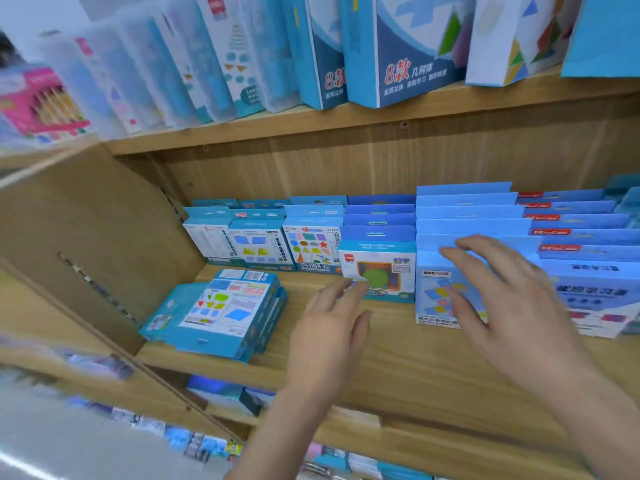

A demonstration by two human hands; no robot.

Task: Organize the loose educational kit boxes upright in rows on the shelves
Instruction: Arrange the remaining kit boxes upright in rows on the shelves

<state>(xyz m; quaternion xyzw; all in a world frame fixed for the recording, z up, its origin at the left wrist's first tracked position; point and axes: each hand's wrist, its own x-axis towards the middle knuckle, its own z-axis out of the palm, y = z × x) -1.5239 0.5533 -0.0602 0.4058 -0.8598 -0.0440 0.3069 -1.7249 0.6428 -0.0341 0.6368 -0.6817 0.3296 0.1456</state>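
On wooden middle shelf (398, 358), at 8 o'clock, a loose flat stack of blue-and-white card kit boxes (216, 311) lies face-up, w/ nothing propping it. Left hand (329, 327) hovers open, empty, fingers spread, near front box w/ green circle (379, 277). Right hand (512, 306) also open, fingertips at top edge of upright blue box row (467, 220) at 1 o'clock, holding nothing. Risk: pushing that row could tip boxes backward, domino-style. Rows behind stand upright, approx. packed.

Bare shelf board (398, 358) lies open under both hands; upright box rows (467, 216) block ahead, flat stack (221, 313) leftward.
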